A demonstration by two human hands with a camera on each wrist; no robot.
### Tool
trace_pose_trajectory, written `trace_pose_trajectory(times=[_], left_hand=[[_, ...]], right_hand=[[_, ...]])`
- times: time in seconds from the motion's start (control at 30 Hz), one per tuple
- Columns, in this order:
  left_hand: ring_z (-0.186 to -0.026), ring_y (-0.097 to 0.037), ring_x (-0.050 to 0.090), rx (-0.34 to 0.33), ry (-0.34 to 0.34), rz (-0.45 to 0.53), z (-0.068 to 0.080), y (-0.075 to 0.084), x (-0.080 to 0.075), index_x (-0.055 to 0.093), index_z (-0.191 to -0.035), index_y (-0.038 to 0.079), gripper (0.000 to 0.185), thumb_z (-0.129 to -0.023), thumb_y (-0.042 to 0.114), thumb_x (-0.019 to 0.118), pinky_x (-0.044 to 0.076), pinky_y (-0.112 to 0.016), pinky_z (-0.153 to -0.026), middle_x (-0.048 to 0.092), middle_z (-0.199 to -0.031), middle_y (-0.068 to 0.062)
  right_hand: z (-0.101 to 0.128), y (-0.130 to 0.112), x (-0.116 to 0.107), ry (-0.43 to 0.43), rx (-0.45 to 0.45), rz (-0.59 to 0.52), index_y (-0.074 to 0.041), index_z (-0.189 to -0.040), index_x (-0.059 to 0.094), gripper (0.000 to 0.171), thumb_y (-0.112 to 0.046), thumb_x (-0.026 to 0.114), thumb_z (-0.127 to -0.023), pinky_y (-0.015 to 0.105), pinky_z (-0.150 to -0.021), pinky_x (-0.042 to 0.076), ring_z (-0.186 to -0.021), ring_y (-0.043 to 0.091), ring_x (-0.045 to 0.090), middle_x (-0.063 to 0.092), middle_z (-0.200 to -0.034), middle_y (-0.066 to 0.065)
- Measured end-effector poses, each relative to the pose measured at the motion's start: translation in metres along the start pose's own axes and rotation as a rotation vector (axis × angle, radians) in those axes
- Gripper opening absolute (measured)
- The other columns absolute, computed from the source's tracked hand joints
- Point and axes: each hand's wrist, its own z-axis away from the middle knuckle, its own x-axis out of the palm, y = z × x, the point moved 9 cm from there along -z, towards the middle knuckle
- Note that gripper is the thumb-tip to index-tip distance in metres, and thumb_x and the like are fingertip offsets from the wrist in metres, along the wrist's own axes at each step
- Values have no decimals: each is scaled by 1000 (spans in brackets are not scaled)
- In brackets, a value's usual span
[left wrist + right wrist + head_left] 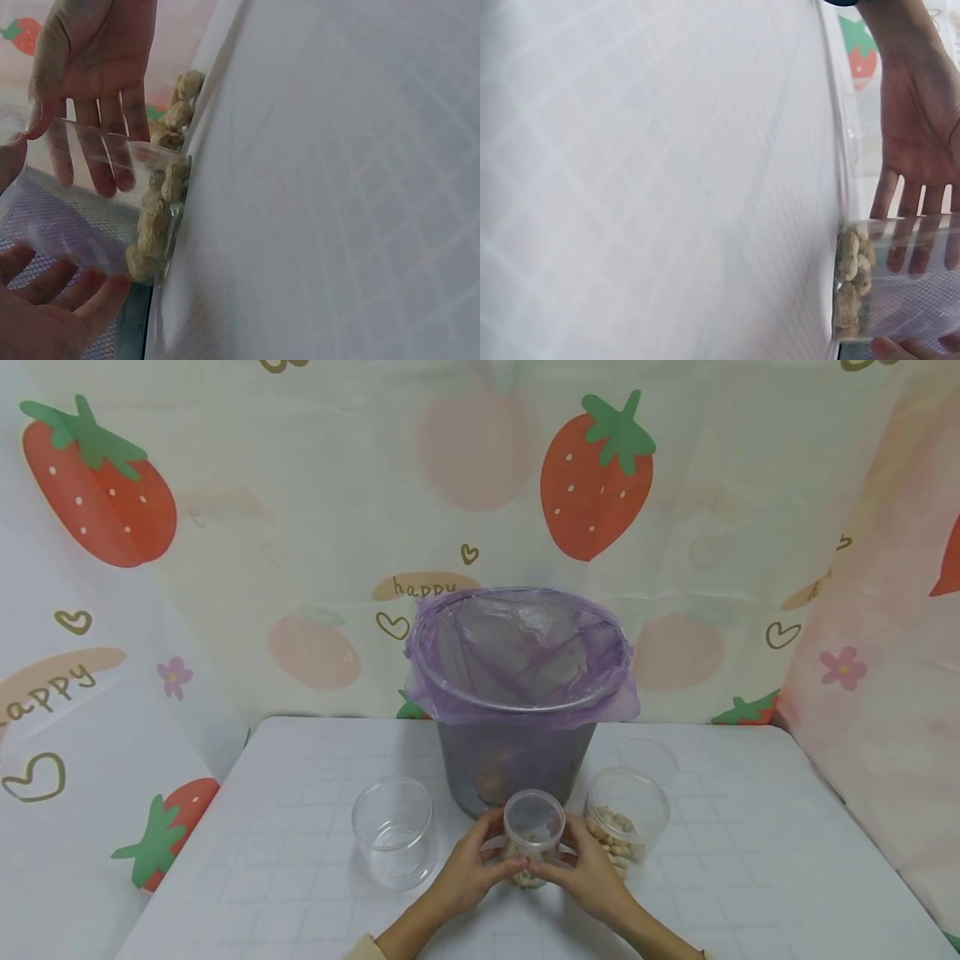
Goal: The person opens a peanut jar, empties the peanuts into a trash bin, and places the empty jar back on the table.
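Observation:
A small clear plastic jar (534,831) stands on the table in front of the bin, with several unshelled peanuts (154,229) at its bottom. My left hand (474,870) holds it from the left, and my right hand (592,872) holds it from the right. Both thumbs meet at its near side, while the fingers reach round behind. Whether a lid covers its top, I cannot tell. Close to my right hand is a wider clear jar (651,806) with peanuts inside. To the left of my left hand, another clear jar (393,843) stands with nothing visible in it.
A mesh bin (517,756) lined with a purple plastic bag (423,681) stands directly behind the jar. A clear round lid (651,758) lies behind the right jar. The white table (750,860) meets a strawberry-patterned curtain (315,527) at the back and sides.

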Motion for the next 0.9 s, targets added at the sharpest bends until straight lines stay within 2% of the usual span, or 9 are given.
trace_pose_trajectory(times=[0.3, 0.67, 0.9], left_hand=[[-128, -41, 50, 7, 9, 5, 3, 4, -1, 40, -143, 7, 66, -89, 26, 72, 52, -47, -98, 51, -141, -19], [-121, -30, 55, -30, 89, 5, 5, 13, -11, 46, -139, 9, 66, -84, 24, 78, 54, -29, -92, 58, -133, -12], [-116, -21, 57, -12, 138, 12, 6, 30, -18, 49, -137, 12, 63, -82, 21, 79, 55, -27, -88, 61, -128, -7]], right_hand=[[1, -1, 0, -25, 6, 4, -4, -141, 43, 77, -21, 83, -77, 52, -101, 48, -126, 39, 53, 54, -138, 18], [5, -24, -1, -79, -54, 66, -3, -138, 45, 71, -26, 80, -80, 49, -97, 51, -123, 36, 55, 58, -133, 16], [9, -49, -6, -103, -106, 86, -5, -138, 47, 68, -26, 79, -82, 45, -96, 52, -119, 33, 57, 60, -130, 15]])
